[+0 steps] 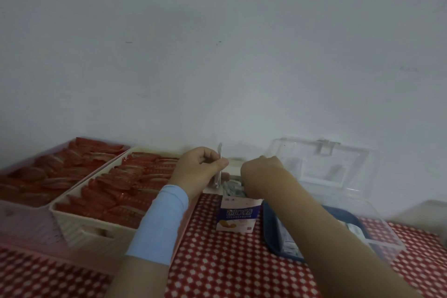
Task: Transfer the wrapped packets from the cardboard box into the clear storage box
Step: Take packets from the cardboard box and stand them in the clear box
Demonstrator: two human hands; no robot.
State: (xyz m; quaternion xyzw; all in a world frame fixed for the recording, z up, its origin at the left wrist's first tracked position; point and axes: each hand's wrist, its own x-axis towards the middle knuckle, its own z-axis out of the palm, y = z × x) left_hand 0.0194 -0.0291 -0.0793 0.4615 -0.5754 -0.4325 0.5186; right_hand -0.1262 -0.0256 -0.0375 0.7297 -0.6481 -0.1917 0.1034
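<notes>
1. The left hand (200,169) pinches a thin wrapped packet (219,153) upright between thumb and curled fingers, its edges poking out above and below the grip.
2. The right hand (262,174) dips into the open cardboard box (238,215). Its fingertips are hidden inside, so I cannot tell if they grip anything.
3. More packets (232,187) stand on edge, packed right under those fingers.
4. The clear storage box (384,242), lid (321,164) raised, waits just right of the right wrist.
5. These look light, flat and slick-filmed, probably crushable. Best to pinch the top sealed edge, gently.
</notes>
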